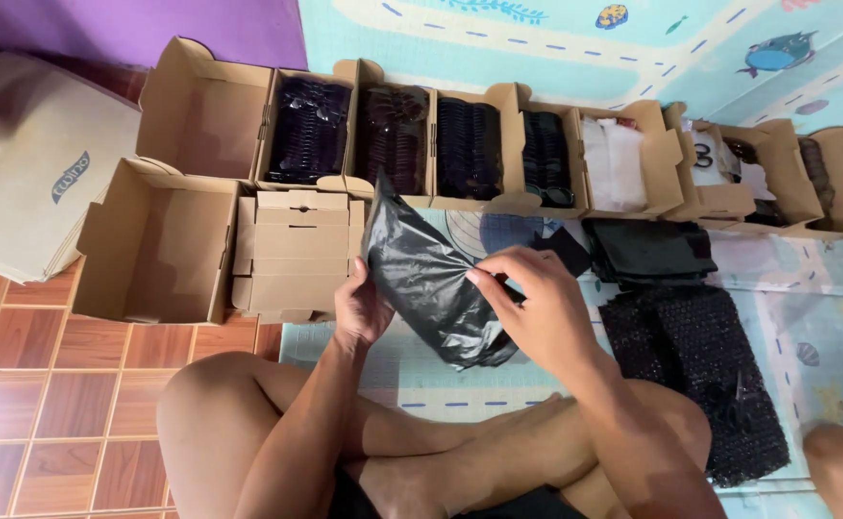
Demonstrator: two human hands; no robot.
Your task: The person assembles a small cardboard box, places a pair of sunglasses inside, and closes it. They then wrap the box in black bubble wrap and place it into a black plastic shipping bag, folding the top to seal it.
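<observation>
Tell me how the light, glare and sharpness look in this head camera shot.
Head view: soft, even indoor light with faint shadows; pale glare streaks on the crinkled black plastic bag held by the left hand and right hand; the stack of flat cardboard sheets at the left edge looks washed out and slightly soft.

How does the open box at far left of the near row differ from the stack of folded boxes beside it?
The open box stands assembled, flaps up, its inside showing nothing; the folded boxes lie flat in a stack. The open box is bulkier and sits on the tiled floor; the stack lies nearer the left hand. Both are plain brown cardboard.
</observation>
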